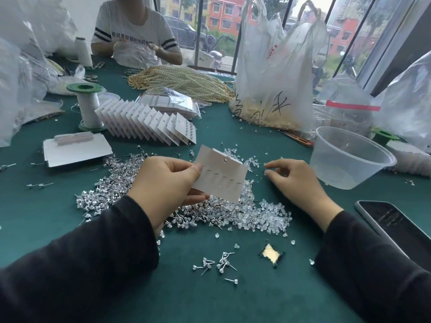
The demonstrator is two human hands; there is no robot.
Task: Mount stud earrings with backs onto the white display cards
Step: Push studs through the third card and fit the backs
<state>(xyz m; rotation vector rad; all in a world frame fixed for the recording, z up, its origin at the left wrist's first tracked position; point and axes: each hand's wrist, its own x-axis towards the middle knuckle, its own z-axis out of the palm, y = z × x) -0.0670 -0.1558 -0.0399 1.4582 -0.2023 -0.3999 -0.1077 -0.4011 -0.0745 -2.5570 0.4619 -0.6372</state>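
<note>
Display card point(221, 177) was pinched at left edge by left hand point(163, 183) | right hand point(293, 180) was curled near right edge, grip indiscernible

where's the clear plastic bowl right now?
Head view, right side of the green table: the clear plastic bowl stands just right of the right hand, with the phone nearer the camera.

A green-covered table point(233, 299) fills the near room; far behind, tall dark-framed windows point(221, 24) admit daylight, showing red buildings point(229, 14).
</note>
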